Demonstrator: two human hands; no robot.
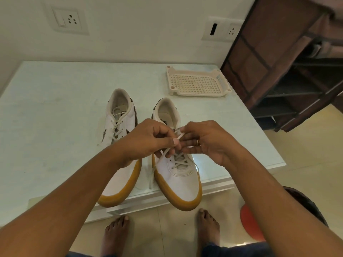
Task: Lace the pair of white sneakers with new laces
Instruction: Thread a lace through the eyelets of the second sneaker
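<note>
A pale wall (139,30) is standing behind, and 2 white socket plates, one at the left (67,20) and one at the right (223,28), are sitting on it well apart. A pale glossy table (55,101) is reflecting soft light. At the right, a dark rack (289,71) with brown fabric is standing on beige floor tiles (315,145).

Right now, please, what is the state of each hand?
Left hand: closed, pinching the lace above the sneaker.
Right hand: closed, pinching the same lace.
</note>
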